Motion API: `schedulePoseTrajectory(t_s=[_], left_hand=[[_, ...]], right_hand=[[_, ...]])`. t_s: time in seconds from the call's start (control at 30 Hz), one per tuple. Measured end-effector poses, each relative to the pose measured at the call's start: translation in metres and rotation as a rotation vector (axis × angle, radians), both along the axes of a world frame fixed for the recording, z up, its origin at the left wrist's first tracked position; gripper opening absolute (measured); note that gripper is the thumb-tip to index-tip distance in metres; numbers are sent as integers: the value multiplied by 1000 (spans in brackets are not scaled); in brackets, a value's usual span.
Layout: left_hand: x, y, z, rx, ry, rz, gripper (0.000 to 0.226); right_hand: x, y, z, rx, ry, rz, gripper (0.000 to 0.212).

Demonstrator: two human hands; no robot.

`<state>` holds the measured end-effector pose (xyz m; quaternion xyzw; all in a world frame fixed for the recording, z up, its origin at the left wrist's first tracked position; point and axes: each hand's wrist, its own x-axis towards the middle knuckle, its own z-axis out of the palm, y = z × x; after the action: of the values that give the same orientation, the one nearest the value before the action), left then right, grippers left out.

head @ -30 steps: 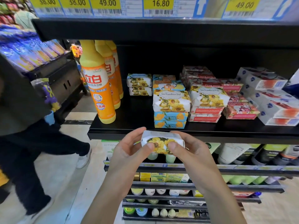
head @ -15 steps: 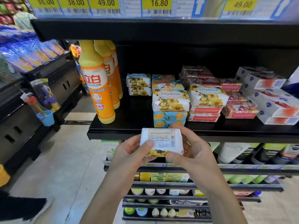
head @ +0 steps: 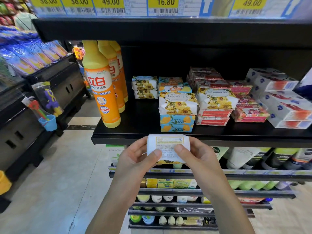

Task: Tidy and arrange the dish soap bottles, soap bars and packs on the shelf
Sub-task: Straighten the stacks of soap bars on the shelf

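Observation:
Both hands hold one paper-wrapped soap bar (head: 168, 142) in front of the black shelf's front edge (head: 236, 138), its white label side up. My left hand (head: 135, 157) grips its left end and my right hand (head: 199, 156) its right end, thumbs on the label. On the shelf stand orange dish soap bottles (head: 101, 92) at the left. Yellow-flower soap bars (head: 178, 103) lie stacked on blue-and-yellow packs (head: 176, 123) in the middle. Another flower bar (head: 215, 98) tops red-and-pink packs (head: 249, 112). White boxes (head: 283, 105) sit at the right.
Two small flower bars (head: 145, 87) lie at the back, with bare shelf in front of them. An upper shelf with price tags (head: 165, 5) hangs overhead. Lower shelves (head: 185, 191) hold more toiletries. A dark display rack (head: 42, 92) with hanging toys stands left across the aisle.
The bar has been turned over in both hands, from flower side up to label side up. My thumbs have slid toward its middle. A person at the left has walked out of view.

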<state>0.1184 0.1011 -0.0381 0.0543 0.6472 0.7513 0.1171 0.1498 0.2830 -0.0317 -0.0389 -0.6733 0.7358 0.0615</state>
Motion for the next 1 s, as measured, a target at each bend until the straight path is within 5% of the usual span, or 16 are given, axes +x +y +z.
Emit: schedulePoseTrajectory(t_s=[0.4,0.67,1.0], left_hand=[[3,-1,2,-32,12,-52,54],[2,0,7,16,-36,-60,83],[0,0,7,46,-69,26,69]], right_hand=[[5,4,-3,-27,94,6,44],[4,8,-8,-41,191,19,48],[4,8,-6,-32,130,81,52]])
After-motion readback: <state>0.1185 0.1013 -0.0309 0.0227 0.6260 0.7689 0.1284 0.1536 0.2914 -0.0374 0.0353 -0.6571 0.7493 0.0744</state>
